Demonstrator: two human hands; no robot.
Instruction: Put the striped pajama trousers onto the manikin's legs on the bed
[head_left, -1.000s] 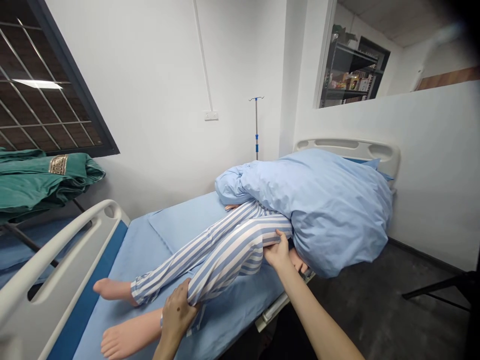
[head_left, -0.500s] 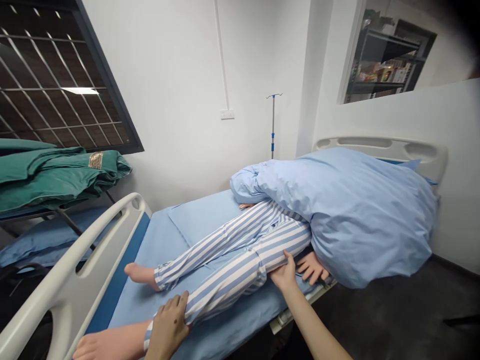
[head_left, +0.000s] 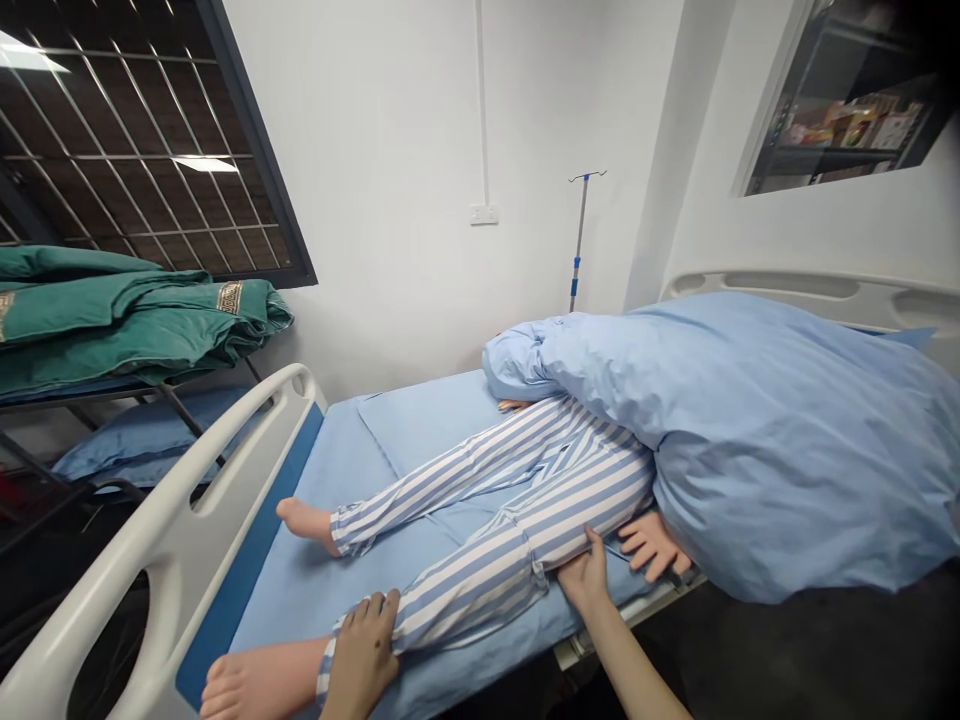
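A mannequin in blue-and-white striped trousers point(head_left: 480, 570) lies on a blue-sheeted bed point(head_left: 427, 405), its legs spread a little apart. My left hand point(head_left: 361, 640) is wrapped over the near lower leg, just above the bare near foot point(head_left: 259, 680). Under the near thigh, close behind the knee, rests my right hand point(head_left: 585, 575), thumb up along the outer side and fingers hidden beneath. The mannequin's hand point(head_left: 654, 547) lies palm down beside my right hand. A bunched blue quilt point(head_left: 765, 430) covers its upper body. The far foot point(head_left: 307, 522) rests on the sheet.
A pale footboard point(head_left: 180, 520) stands at the left and a headboard point(head_left: 765, 285) at the far right. Behind the bed are an IV pole point(head_left: 580, 240) and a wall socket point(head_left: 484, 215). Folded green bedding point(head_left: 150, 320) lies on another bed at left.
The whole scene has shifted to the right in the view as my head turned left. Both hands keep their places on the mannequin's near leg, which shows no clear movement on the bed.
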